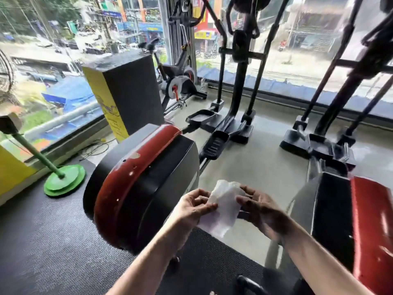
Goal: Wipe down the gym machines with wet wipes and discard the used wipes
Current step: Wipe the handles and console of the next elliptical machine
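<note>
White wet wipe (221, 211), long axis upright, pinched by both hands.

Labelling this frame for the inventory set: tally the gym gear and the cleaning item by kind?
Elliptical trainers with red-and-black flywheel housings: 2
Black-and-grey spin bike by the window: 1
Green round-based stand with pole: 1
Black-and-yellow box-shaped block: 1
White crumpled wet wipe, pinched between left hand and right hand: 1
Total: 6

green stand (63, 179) on black mat | yellow-black pillar (123, 96) by window | cables (95, 149), possibly loose
</note>
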Motion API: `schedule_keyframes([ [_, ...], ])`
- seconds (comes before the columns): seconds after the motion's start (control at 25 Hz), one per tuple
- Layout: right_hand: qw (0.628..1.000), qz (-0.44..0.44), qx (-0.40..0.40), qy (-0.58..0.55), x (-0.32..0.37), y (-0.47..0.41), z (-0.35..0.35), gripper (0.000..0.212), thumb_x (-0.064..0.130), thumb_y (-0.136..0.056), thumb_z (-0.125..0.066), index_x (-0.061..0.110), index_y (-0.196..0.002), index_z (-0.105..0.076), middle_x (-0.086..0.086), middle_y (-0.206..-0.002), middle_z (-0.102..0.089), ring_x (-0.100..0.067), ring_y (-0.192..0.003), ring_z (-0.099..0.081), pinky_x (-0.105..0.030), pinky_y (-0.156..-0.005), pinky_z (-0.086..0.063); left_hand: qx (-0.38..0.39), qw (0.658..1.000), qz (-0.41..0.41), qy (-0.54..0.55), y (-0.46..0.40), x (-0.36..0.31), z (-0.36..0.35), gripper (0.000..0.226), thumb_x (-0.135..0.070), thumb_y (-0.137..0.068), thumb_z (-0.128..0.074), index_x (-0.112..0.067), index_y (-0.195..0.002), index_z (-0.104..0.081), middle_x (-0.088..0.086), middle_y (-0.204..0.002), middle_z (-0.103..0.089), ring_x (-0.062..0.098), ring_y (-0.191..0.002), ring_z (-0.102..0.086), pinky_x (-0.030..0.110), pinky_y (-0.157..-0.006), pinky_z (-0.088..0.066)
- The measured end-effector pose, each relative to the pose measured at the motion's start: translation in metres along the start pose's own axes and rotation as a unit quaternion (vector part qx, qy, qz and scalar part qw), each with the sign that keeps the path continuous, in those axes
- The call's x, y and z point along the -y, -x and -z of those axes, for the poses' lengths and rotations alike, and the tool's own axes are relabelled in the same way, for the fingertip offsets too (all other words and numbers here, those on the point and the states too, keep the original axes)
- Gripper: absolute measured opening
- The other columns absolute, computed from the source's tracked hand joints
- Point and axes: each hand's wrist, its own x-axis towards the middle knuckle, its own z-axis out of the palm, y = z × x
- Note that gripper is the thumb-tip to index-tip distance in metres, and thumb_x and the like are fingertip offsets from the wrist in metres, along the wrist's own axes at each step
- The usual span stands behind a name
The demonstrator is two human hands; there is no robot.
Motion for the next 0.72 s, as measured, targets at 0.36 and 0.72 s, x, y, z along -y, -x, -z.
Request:
schedule_keyframes([
  [0.36,0.974,0.024,-0.227,0.015,0.021,-0.098,0.026,0.047,0.000,-0.088,-0.073,0.015,-0.130,-0.060,-0.012,-0.112,-0.076,-0.031,-0.106,-0.071,-0.047,-0.089,-0.061,-0.002,0.998,0.070,-0.003,-0.133,-0.021,0.020,0.031,-0.004,-0.090,-0.077,-0.007,-0.118,-0.065,0.011,-0.096,-0.073,0.019,-0.079,-0.071,0.032,-0.064,-0.058],
  [0.72,0.964,-0.017,-0.255,0.071,0.090,-0.187,0.097,0.079,-0.006,-0.079,-0.082,0.035,-0.137,-0.048,-0.011,-0.119,-0.074,-0.029,-0.111,-0.071,-0.045,-0.094,-0.058,0.100,0.988,0.119,0.010,-0.282,-0.063,0.008,0.050,0.003,-0.091,-0.072,-0.020,-0.133,-0.061,0.010,-0.109,-0.069,0.021,-0.089,-0.073,0.033,-0.072,-0.060],
])
